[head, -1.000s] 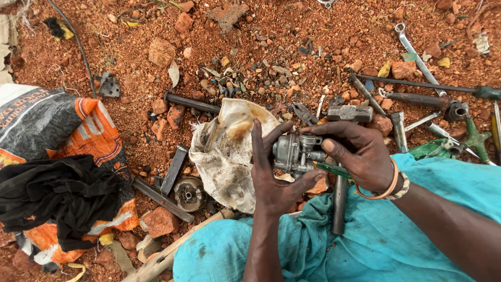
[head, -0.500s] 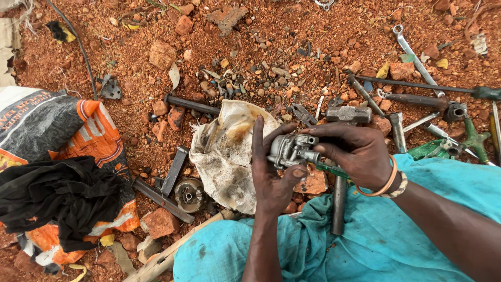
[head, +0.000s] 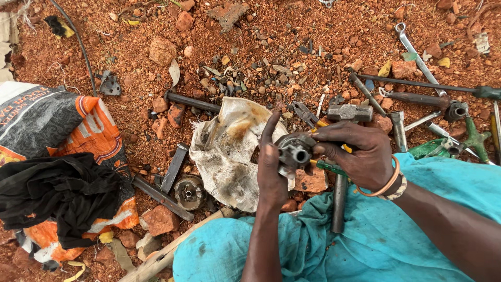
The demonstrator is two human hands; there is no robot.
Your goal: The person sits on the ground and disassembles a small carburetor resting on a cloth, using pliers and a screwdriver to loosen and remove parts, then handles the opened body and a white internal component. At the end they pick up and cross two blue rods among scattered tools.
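hands met on a grey metal part (head: 295, 151): left hand (head: 271, 172) cupped it from the left, right hand (head: 360, 156) pinched its right side, bore facing the camera.

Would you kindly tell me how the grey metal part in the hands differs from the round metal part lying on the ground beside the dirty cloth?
The grey metal part is held up between the left hand and right hand; the round metal part lies untouched on the red gravel. The held one looks blocky with a short tube facing the camera; the other is a flat disc with a centre hole. Both are dull, grimy metal.
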